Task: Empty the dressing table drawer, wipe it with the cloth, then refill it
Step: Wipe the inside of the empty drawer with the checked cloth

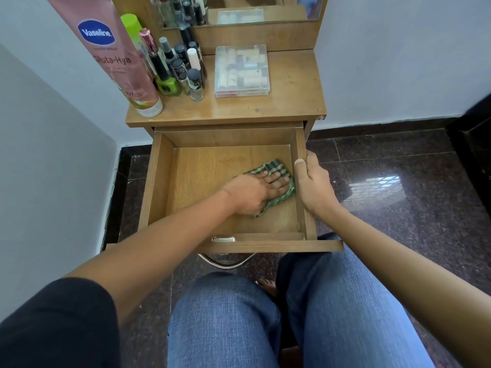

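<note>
The wooden drawer [156,179] of the dressing table is pulled out, and only the cloth lies inside it. A green checked cloth [276,168] lies on the drawer floor at the right side. My left hand [255,189] presses flat on the cloth with straight fingers. My right hand [312,179] grips the drawer's right wall, thumb on the inner side. On the tabletop [289,102] stand a pink Vaseline bottle [111,54], several nail polish bottles [180,70] and a clear plastic box [241,71] of small cosmetics.
A mirror [252,9] rises behind the tabletop. White walls close in on the left and behind. Dark polished stone floor [398,187] spreads to the right. My knees in blue jeans [225,314] sit just below the drawer's front, beside its metal handle [225,261].
</note>
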Demonstrator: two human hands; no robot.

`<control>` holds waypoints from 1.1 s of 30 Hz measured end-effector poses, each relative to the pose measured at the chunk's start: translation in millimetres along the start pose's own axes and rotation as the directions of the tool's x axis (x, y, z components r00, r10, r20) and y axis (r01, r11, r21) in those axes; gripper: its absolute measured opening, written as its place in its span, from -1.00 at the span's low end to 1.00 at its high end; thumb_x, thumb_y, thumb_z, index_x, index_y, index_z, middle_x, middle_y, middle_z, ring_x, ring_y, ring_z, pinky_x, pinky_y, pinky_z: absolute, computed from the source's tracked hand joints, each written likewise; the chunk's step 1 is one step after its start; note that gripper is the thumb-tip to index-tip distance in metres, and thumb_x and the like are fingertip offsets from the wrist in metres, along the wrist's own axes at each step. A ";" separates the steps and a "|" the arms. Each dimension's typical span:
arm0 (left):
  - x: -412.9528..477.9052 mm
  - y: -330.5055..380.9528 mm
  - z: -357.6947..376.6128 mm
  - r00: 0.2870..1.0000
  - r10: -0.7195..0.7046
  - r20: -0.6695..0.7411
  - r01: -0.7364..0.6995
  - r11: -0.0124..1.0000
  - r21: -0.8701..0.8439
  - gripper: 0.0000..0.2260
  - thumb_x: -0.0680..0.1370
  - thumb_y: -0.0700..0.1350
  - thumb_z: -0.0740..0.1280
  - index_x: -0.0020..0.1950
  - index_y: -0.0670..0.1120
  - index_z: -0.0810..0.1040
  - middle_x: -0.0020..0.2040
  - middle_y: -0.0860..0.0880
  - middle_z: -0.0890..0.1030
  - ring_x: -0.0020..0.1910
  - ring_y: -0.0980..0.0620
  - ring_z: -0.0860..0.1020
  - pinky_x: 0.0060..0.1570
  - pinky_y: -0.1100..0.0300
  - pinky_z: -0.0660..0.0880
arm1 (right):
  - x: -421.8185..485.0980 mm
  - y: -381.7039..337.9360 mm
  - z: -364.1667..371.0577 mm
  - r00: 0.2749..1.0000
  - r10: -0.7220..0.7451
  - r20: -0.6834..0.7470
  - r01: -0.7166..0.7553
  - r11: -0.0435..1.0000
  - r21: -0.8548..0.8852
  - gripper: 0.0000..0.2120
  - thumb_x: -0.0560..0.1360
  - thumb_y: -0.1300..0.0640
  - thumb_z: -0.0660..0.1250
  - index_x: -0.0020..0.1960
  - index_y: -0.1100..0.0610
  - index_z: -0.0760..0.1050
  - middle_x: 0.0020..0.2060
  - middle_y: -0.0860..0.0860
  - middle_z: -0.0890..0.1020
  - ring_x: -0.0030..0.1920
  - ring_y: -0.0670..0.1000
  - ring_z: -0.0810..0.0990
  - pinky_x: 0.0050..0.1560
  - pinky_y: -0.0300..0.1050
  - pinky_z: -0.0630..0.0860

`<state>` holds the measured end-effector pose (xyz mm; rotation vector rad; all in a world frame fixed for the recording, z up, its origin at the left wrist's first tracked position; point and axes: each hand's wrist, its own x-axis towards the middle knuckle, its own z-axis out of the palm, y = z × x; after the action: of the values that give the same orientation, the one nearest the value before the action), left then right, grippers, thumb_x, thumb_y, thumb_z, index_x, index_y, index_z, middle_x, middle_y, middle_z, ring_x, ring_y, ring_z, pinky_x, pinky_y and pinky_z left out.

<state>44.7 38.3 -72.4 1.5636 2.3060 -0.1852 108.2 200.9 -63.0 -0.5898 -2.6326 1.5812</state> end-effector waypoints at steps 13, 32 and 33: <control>14.6 -4.3 -13.5 0.986 -0.166 0.015 0.167 0.975 -0.146 -0.40 0.59 -0.23 0.11 0.60 -0.01 -0.01 0.60 0.01 -0.05 0.58 0.03 -0.06 0.54 0.09 -0.08 | -1.4 0.1 -0.5 1.000 -0.008 0.021 0.008 1.000 0.006 -0.70 0.64 -0.01 0.00 0.24 0.13 0.33 -0.20 0.01 0.53 -0.28 -0.11 0.43 -0.29 -0.21 0.35; -3.7 5.5 -7.5 0.997 0.027 0.076 -0.022 0.997 -0.071 -0.37 0.57 -0.26 0.11 0.60 -0.01 -0.04 0.60 0.00 -0.05 0.58 0.00 -0.08 0.50 0.14 -0.21 | 1.4 3.1 0.0 1.000 -0.010 0.018 0.010 1.000 0.013 -0.67 0.64 -0.03 0.00 0.30 0.09 0.32 -0.07 0.00 0.54 -0.11 -0.15 0.50 -0.22 -0.28 0.35; -6.2 7.1 -6.7 0.994 0.058 0.087 -0.052 0.996 -0.078 -0.37 0.57 -0.26 0.11 0.60 -0.01 -0.03 0.60 0.00 -0.04 0.58 0.01 -0.09 0.50 0.14 -0.22 | 2.0 3.0 -0.1 1.000 -0.011 0.015 0.010 1.000 0.012 -0.67 0.64 -0.03 0.00 0.29 0.10 0.33 -0.08 0.00 0.55 -0.10 -0.13 0.51 -0.22 -0.28 0.35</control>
<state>51.9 37.6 -63.3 1.5476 2.1737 -0.1495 107.3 202.9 -65.9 -0.5645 -2.6310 1.6036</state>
